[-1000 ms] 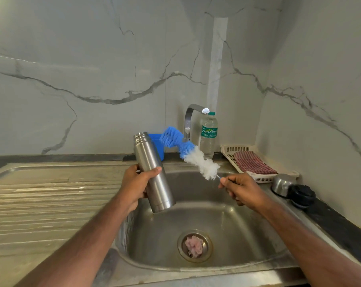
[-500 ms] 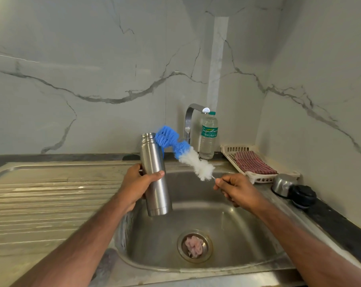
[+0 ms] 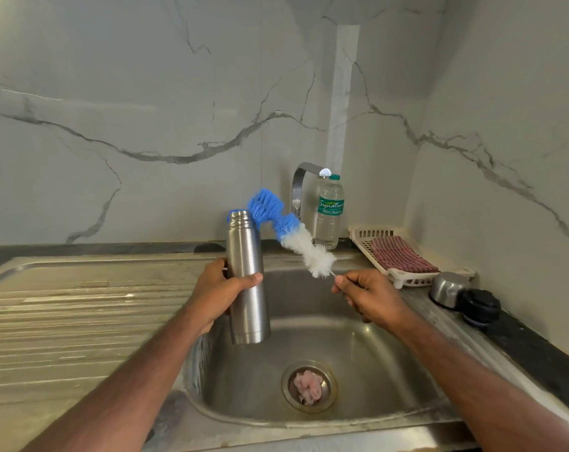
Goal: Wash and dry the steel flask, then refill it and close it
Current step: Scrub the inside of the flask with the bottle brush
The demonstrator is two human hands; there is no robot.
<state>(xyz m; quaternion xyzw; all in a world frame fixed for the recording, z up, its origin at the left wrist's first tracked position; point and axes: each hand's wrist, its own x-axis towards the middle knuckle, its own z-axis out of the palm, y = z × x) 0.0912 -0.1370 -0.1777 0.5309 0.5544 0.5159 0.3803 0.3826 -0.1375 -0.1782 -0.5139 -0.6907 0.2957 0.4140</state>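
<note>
Since a second ago the steel flask (image 3: 248,278) has swung from a lean to nearly upright, and the bottle brush (image 3: 289,231) has risen so its bent blue tip sits beside the flask's open mouth, not inside it. The left hand (image 3: 219,290) grips the flask around its middle, fingers and thumb curled on the body, holding it over the left side of the sink (image 3: 391,370) basin. The right hand (image 3: 369,296) pinches the brush's thin wire stem just below the white bristles, over the basin's back right part. In the drain strainer (image 3: 309,385) lies a pale pink wad. At the sink's back edge stand the tap (image 3: 301,187) and a clear water bottle (image 3: 329,212) with a green label and cap. Along the right edge, a cream slotted tray (image 3: 404,278) holds a red checked cloth (image 3: 402,256); nearer, a steel cup (image 3: 448,288) rests touching a black lid (image 3: 480,306). The ribbed drainboard (image 3: 81,314) fills the left.
</note>
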